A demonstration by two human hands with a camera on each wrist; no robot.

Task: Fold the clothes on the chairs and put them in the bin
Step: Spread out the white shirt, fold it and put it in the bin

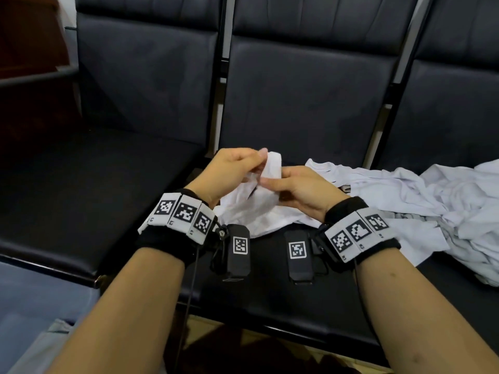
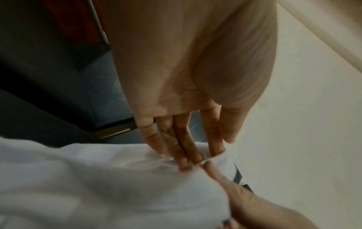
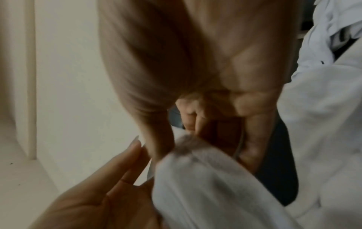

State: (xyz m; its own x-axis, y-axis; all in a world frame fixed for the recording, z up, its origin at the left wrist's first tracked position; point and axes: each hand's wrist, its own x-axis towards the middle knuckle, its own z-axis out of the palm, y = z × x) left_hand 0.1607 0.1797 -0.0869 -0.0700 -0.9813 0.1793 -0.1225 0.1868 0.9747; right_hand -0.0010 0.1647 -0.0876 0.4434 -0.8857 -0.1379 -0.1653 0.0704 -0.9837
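Row of black padded chairs [image 1: 302,103] against a pale wall; we look down on three seats. Head view: both hands meet over the middle seat, close to its back edge. Left hand [image 1: 235,168] pinches the top of a small white garment [image 1: 259,209] between thumb and fingertips; right hand [image 1: 299,190] grips the same piece just beside it, fingers curled into the cloth. The garment hangs from the hands, its lower part resting on the seat. A pile of white clothes [image 1: 432,201] spreads from the middle seat onto the right one, near the right wrist, its edge reaching toward the front lip. Left seat [image 1: 94,198] bare, open room there. Wristbands with printed markers [image 1: 183,211] on both wrists.

Left wrist view, only here: left hand's fingers [image 2: 176,144] nearly straight, tips pressing on the white cloth [image 2: 98,178], thumb apart. Blurred.

Right wrist view, only here: right hand [image 3: 205,111] fingers folded into the palm with the garment's edge [image 3: 195,155] bunched under them; left hand's fingers [image 3: 125,158] enter from the lower left, touching the cloth. Pile [image 3: 323,93] on the right side.
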